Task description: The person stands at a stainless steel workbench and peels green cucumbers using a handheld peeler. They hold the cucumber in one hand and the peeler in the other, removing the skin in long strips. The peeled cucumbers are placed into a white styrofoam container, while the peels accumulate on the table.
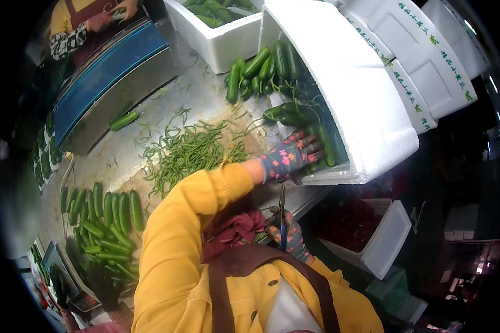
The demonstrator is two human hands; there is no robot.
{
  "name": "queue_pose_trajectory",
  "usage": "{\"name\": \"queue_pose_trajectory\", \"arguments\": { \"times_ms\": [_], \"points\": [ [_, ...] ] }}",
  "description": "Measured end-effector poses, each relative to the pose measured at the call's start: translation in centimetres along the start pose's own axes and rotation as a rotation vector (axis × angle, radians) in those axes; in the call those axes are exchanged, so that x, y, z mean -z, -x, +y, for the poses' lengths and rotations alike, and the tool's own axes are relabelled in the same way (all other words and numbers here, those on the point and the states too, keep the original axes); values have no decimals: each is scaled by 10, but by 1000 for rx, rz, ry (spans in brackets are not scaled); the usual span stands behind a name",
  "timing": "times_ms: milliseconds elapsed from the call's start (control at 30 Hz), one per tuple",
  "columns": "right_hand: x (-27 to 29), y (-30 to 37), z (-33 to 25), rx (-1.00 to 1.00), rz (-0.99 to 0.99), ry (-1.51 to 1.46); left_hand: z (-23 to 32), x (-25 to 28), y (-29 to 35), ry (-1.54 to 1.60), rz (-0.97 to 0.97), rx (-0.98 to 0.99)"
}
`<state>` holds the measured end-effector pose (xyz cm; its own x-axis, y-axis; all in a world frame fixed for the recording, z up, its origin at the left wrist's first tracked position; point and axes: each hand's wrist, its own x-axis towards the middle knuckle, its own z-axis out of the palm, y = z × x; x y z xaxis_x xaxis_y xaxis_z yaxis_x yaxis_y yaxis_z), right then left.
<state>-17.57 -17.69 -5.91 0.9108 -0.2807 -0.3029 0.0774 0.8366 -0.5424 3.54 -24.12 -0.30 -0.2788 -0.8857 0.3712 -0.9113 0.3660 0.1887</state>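
My left hand, in a dark floral glove, reaches into the mouth of a white foam box lying on its side. Its fingers are stretched out and spread over the cucumbers at the box's lower edge. More cucumbers spill from the box onto the metal table. Close to my body, my right hand, gloved alike, is closed around scissors with blue handles, blades pointing up and away. A red cloth lies beside the scissors. Part of the right hand's grip is hidden.
Cut green stems form a pile mid-table. Sorted cucumbers lie at left; one cucumber rests by a blue-topped machine. Another foam box stands behind. A crate sits below right. Other people's hands are at the left.
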Motion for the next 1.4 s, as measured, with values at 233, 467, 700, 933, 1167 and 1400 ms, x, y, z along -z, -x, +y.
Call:
{"name": "queue_pose_trajectory", "arguments": {
  "times_ms": [233,467,700,933,1167,1400],
  "points": [
    [11,-11,-11,-34,88,134,-10,-33,-10,44,116,-15],
    [35,-27,-21,-116,147,216,-4,-59,-12,-309,246,34],
    [31,-30,-25,-205,134,273,-9,-49,-17,-422,459,-26],
    [31,-27,-26,-224,151,290,-6,-60,-18,-297,178,139],
    [31,-27,-26,-244,154,305,3,-72,-20,-153,123,291],
    [34,-26,-29,-253,134,283,8,-69,-22,-116,104,324]
  ]
}}
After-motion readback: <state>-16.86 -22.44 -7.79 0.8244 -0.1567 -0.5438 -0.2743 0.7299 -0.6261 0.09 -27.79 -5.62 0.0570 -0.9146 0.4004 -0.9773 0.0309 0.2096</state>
